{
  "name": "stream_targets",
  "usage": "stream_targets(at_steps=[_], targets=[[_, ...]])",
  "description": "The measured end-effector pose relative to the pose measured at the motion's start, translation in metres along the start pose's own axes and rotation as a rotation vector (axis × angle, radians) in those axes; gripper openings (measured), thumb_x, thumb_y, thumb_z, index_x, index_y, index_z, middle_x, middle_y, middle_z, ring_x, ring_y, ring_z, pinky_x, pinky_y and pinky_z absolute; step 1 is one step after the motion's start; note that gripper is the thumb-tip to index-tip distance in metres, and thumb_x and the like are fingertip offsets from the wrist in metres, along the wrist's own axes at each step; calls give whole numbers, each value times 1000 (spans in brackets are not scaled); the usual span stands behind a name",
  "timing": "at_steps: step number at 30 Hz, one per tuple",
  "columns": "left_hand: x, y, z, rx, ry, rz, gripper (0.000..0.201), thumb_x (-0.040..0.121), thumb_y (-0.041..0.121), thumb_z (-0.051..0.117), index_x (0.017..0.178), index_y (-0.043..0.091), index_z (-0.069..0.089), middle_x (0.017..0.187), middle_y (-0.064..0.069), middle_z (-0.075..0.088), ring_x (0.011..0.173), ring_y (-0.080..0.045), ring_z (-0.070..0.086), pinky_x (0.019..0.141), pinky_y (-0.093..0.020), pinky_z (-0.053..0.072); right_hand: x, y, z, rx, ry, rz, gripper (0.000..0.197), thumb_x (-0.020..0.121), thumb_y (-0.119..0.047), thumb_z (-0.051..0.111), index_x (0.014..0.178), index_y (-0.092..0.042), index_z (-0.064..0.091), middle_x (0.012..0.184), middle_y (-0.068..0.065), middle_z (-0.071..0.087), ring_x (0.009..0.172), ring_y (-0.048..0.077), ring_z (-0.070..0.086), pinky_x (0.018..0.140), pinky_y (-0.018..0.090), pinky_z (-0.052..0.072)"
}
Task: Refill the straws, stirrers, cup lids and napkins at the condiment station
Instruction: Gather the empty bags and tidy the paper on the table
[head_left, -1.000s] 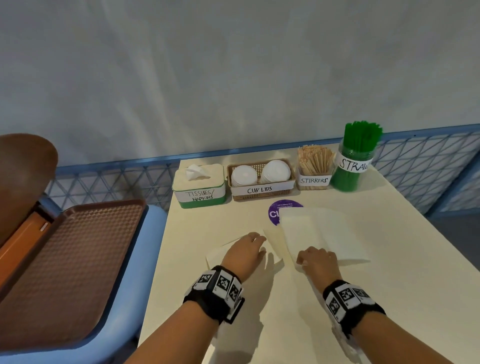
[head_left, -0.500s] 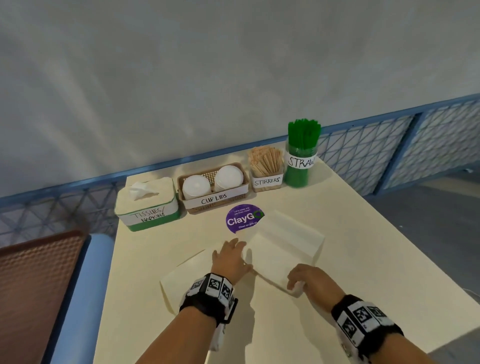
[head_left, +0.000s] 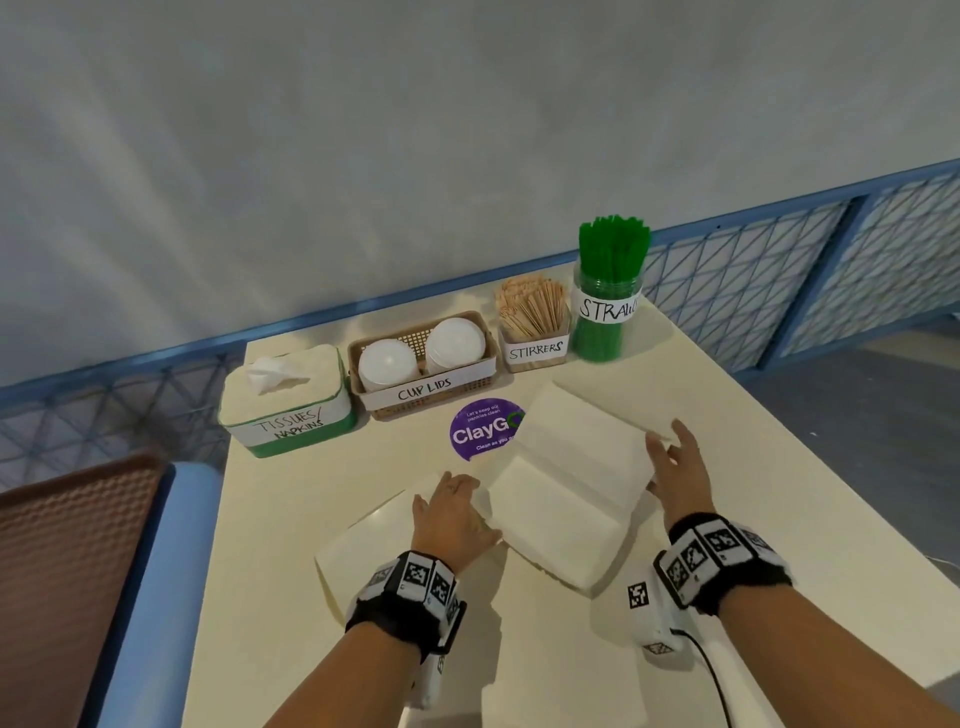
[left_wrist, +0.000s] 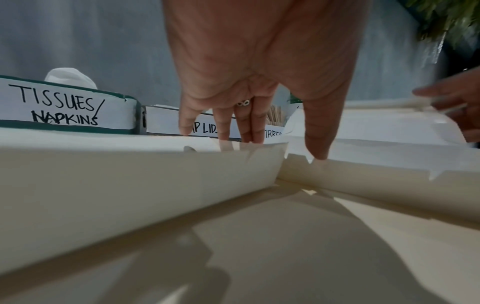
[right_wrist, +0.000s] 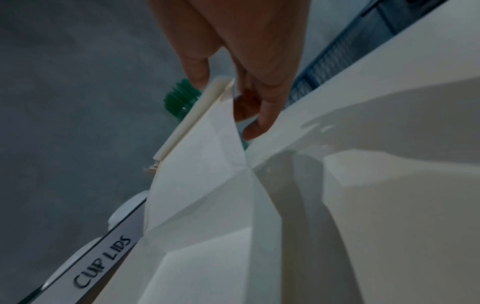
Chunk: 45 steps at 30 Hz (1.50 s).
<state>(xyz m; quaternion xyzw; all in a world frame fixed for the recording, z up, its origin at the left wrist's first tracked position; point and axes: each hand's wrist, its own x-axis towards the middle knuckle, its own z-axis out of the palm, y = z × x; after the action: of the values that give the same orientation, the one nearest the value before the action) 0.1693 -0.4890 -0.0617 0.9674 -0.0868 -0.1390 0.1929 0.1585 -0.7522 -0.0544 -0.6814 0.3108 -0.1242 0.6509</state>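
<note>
Right hand (head_left: 675, 467) has shifted from the near corner of the folded napkin stack (head_left: 566, 483) to its far right edge since a second ago; grip now loosely spread, fingers touching the edge, nothing pinched. Left hand (head_left: 454, 514) stays flat, fingers straight, on the near left paper sheet (head_left: 363, 540), thumb at the stack. Stack lies mid-counter (head_left: 779, 519), partly over the purple sticker (head_left: 480, 428), near of the cup lids basket (head_left: 423, 364). Tissue box (head_left: 288, 400) far left. Judgement: stack being squared before loading; napkin refill not done.
</note>
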Motion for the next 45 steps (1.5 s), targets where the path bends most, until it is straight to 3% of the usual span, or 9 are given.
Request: stream_targets(at_steps=[4, 10, 18, 23, 25, 30, 35, 41, 45], targets=[[-4, 2, 1, 53, 24, -5, 76, 83, 42, 62, 143, 19, 23, 150, 3, 27, 143, -14, 18, 116, -47, 12, -22, -20, 0, -209, -50, -464, 18, 94, -11, 50, 106, -19, 62, 102, 1, 63, 88, 9, 55, 70, 0, 38], [-8, 5, 5, -174, 96, -5, 117, 72, 45, 74, 148, 13, -9, 144, 2, 40, 137, -17, 33, 116, -51, 8, -62, 3, 0, -600, -352, -796, 31, 82, -8, 48, 101, -16, 70, 89, -1, 61, 86, 4, 51, 74, 7, 37], [-18, 17, 3, 340, 9, 268, 77, 93, 46, 43, 148, 33, -10, 155, 1, -22, 146, -24, -15, 118, -51, 1, -72, 44, -1, -1057, -470, -719, 24, 90, -3, 49, 101, -14, 67, 103, -6, 53, 97, 7, 48, 75, -1, 31], [-18, 18, 18, 508, -114, 281, 55, 101, 39, 14, 149, 26, -9, 158, -6, -13, 146, -24, -11, 116, -46, -7, -71, 47, -2, -1081, -519, -577, 63, 51, -7, 85, 110, -18, 66, 116, 7, 67, 104, 28, 66, 71, 34, 59], [-20, 18, 19, 529, -145, 283, 66, 89, 46, -2, 150, 21, -3, 158, -10, -3, 147, -28, 5, 117, -47, 3, -73, 51, -3, -1217, -529, -676, 43, 82, -27, 65, 122, -20, 52, 125, 5, 63, 110, 26, 64, 70, 34, 58], [-21, 15, 32, 565, -120, 285, 63, 91, 48, 18, 144, 15, 23, 141, -13, 44, 120, -26, 57, 95, -47, 46, -75, 64, -6, -1457, -475, -670, 59, 99, -35, -3, 129, -22, 46, 132, -2, 58, 118, 17, 57, 73, 29, 56], [-12, 18, -8, 470, -234, 274, 96, 85, 62, 44, 148, 19, -15, 156, -2, -22, 146, -19, -14, 115, -51, -8, -70, 32, 1, -1240, -475, -589, 47, 88, -35, 30, 120, -19, 60, 124, 3, 61, 108, 27, 63, 79, 47, 52], [-8, -41, -83, 632, -269, -105, 120, 73, 36, 76, 148, 25, -17, 159, -7, -8, 147, -25, -6, 114, -60, 5, -35, -15, 16, -1286, -617, -430, 94, 80, -39, 67, 149, -27, 4, 157, 2, -1, 145, 25, -2, 111, 46, 26], [-25, -69, -79, 609, -354, -274, 106, 79, 36, 70, 148, 29, -10, 153, -7, 20, 144, -26, 14, 112, -62, 13, -19, -10, 27, -1281, -701, -232, 111, 71, -43, 76, 149, -22, 0, 151, 12, 21, 139, 30, 24, 111, 44, 30]])
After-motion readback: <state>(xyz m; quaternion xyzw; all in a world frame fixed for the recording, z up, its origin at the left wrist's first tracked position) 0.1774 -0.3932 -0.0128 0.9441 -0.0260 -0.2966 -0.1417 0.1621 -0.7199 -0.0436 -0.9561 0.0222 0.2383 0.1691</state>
